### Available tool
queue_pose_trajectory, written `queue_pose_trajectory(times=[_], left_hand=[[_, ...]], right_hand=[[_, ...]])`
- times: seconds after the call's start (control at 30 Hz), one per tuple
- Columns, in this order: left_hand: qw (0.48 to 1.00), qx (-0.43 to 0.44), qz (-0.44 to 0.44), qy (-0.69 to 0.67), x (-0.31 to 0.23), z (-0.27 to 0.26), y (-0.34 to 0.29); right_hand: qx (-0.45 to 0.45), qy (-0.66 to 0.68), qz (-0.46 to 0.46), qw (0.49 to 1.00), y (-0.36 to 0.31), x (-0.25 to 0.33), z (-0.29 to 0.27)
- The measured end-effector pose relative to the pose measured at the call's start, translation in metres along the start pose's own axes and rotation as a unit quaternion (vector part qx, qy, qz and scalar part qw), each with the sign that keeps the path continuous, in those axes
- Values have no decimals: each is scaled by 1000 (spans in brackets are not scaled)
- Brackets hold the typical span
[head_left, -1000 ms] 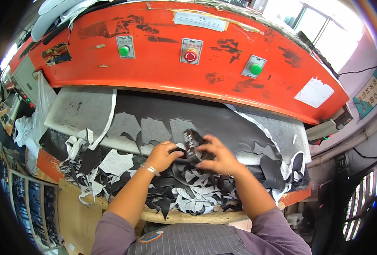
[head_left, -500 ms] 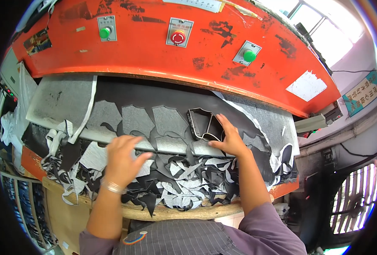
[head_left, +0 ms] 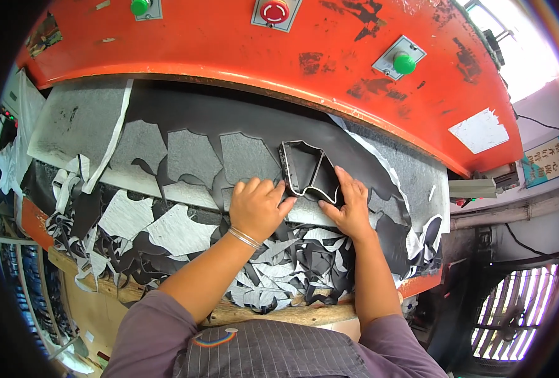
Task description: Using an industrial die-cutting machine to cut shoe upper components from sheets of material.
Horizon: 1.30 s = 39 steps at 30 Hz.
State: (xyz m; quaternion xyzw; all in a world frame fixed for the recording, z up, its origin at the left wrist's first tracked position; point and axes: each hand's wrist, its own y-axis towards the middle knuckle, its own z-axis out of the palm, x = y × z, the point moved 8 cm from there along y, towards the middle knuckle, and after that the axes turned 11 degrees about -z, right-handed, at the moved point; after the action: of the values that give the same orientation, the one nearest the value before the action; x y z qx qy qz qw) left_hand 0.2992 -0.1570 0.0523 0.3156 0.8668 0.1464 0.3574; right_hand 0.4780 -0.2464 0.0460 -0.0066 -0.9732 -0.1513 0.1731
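Observation:
A metal cutting die, an open frame with a crossbar, stands on a dark sheet of material. My right hand grips its right side, thumb at the near edge and fingers along the side. My left hand is at its near left corner, fingers bent and the index fingertip against the edge. Left of the die, several cut-out shapes show grey in the dark sheet. Two pale cut pieces lie nearer to me, on the scraps.
A red machine beam spans the far side, with two green buttons and a red button. Black and white offcuts heap along the near side, behind a wooden rail. A barred fan stands at right.
My left hand has moved right, from over the scraps to the die's near left corner, uncovering a pale cut piece. My right hand stays at the die. The view has shifted.

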Motion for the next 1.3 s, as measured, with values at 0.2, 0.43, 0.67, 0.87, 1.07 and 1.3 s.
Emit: queue_pose_trajectory(times=[0.2, 0.43, 0.67, 0.87, 1.07, 1.3], left_hand=[[1000, 2, 10, 4, -2, 2, 10], [1000, 18, -4, -20, 0, -7, 5], [966, -67, -152, -196, 96, -145, 55], [888, -451, 29, -80, 89, -322, 47], [984, -158, -46, -71, 77, -335, 37], [949, 306, 3, -81, -18, -182, -169]], right_hand=[[25, -7, 7, 1000, 9, -6, 0], [44, 1, 9, 999, 5, 3, -4], [-414, 16, -89, 906, 15, 83, -158], [-609, -189, -197, 745, 23, 163, -227], [-561, -188, -237, 771, -1, 198, -221], [98, 57, -170, 979, -132, 251, -54]])
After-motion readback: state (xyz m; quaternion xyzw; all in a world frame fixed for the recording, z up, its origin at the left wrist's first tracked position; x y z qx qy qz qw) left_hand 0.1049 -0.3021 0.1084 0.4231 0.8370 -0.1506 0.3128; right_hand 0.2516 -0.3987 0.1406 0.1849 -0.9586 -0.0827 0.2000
